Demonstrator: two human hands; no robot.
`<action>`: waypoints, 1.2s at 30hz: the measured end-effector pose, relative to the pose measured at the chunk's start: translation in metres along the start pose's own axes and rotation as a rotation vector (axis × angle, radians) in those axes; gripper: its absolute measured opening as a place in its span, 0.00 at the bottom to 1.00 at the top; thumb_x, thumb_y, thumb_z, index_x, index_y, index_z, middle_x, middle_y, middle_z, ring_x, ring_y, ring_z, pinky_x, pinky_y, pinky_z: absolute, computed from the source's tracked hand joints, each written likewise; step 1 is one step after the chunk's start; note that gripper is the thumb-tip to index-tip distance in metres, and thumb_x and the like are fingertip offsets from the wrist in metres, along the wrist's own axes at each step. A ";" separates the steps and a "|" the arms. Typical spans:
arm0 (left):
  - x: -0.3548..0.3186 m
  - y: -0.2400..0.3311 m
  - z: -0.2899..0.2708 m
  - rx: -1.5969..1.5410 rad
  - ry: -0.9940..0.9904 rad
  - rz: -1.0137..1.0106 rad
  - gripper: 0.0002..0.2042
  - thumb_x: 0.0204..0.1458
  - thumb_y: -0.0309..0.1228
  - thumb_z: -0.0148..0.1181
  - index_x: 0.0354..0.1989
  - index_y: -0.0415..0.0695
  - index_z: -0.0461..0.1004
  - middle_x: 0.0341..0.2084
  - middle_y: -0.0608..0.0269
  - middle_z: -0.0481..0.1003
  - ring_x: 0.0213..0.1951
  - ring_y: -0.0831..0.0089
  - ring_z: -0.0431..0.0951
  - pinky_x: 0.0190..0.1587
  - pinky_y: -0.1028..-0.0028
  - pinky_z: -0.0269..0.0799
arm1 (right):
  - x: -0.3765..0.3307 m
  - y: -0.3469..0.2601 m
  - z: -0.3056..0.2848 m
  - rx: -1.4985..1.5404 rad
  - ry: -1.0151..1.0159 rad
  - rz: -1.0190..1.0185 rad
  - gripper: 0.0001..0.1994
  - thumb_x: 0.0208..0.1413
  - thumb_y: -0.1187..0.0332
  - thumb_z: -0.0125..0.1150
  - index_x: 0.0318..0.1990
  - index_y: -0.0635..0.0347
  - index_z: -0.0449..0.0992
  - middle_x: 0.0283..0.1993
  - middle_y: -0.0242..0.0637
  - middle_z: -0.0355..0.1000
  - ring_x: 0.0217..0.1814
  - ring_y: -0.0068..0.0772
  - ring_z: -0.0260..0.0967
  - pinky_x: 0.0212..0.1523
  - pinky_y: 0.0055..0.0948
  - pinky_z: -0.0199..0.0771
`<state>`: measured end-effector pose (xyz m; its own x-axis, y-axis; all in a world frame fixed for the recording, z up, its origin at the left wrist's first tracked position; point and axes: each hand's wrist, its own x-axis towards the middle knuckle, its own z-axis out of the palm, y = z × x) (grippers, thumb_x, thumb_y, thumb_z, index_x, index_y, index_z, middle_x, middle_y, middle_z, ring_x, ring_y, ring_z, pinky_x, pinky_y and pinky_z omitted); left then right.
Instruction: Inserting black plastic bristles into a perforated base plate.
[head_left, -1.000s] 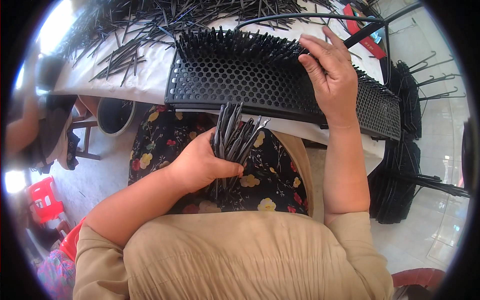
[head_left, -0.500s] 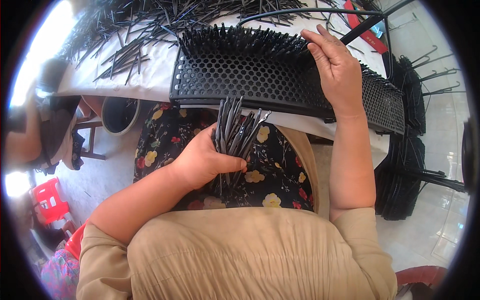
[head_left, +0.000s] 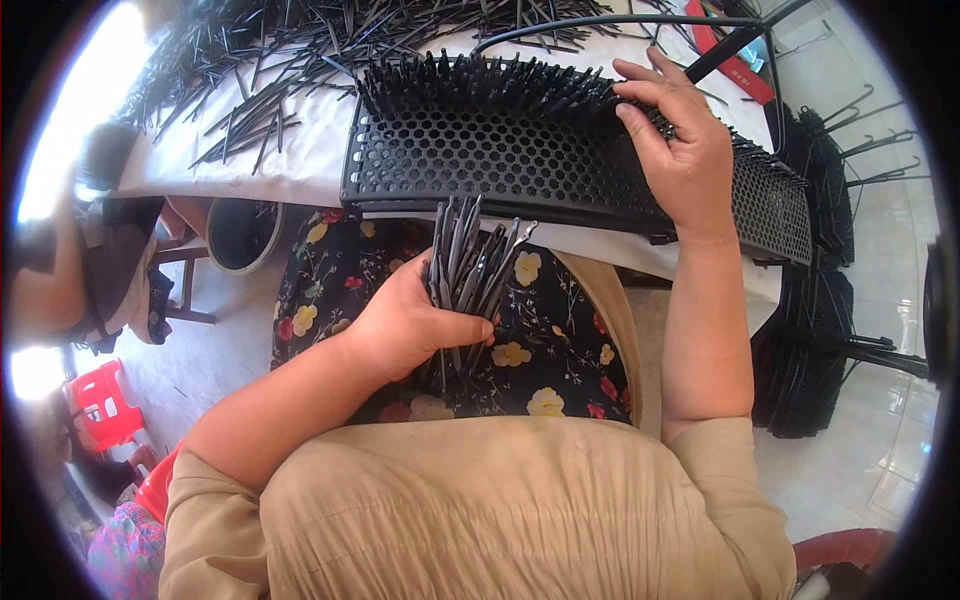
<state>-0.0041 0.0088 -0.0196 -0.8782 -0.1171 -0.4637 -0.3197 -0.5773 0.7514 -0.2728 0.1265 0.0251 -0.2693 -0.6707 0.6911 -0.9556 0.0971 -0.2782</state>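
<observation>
My left hand is closed round a bundle of thin black rods above my lap, their ends pointing up and away from me. At the far right, my right hand is raised over a black perforated rack. Its thumb and index fingertip come close together beside the upright black rods standing in the rack's holes, while the other fingers are lifted. What lies between those fingertips, if anything, is too small to make out. Nearer to me, several rows of the rack's holes hold no rods.
Loose black rods are heaped on the white-covered table. A black bar frame rises behind the rack. Finished-looking black racks hang at right. A bucket, a red chair and another person's arm are at left.
My right hand has shifted slightly right and down, its thumb and index finger staying near the standing rods, its upper fingers spreading more. My left hand keeps its bundle in nearly the same place.
</observation>
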 end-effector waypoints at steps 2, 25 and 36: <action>0.001 -0.001 -0.001 -0.008 -0.006 -0.003 0.22 0.39 0.14 0.65 0.47 0.39 0.69 0.33 0.57 0.77 0.34 0.67 0.79 0.41 0.67 0.76 | 0.001 -0.001 -0.002 -0.023 0.023 -0.002 0.10 0.43 0.74 0.69 0.35 0.56 0.79 0.46 0.33 0.79 0.60 0.50 0.68 0.60 0.40 0.66; 0.003 -0.002 0.000 0.044 0.002 0.032 0.21 0.39 0.16 0.66 0.45 0.39 0.70 0.32 0.59 0.77 0.33 0.70 0.78 0.41 0.70 0.76 | 0.023 -0.012 -0.007 -0.322 -0.193 -0.161 0.09 0.42 0.74 0.67 0.31 0.56 0.74 0.54 0.29 0.73 0.63 0.41 0.63 0.61 0.36 0.64; 0.001 -0.001 0.001 0.012 0.024 0.031 0.21 0.39 0.15 0.65 0.46 0.39 0.70 0.33 0.59 0.77 0.34 0.70 0.78 0.42 0.69 0.77 | 0.038 -0.012 -0.011 -0.165 -0.252 -0.159 0.07 0.45 0.78 0.62 0.32 0.59 0.72 0.54 0.32 0.73 0.60 0.40 0.66 0.59 0.33 0.64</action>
<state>-0.0054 0.0099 -0.0205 -0.8790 -0.1544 -0.4512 -0.2969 -0.5632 0.7711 -0.2729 0.1076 0.0619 -0.0966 -0.8455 0.5251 -0.9953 0.0801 -0.0541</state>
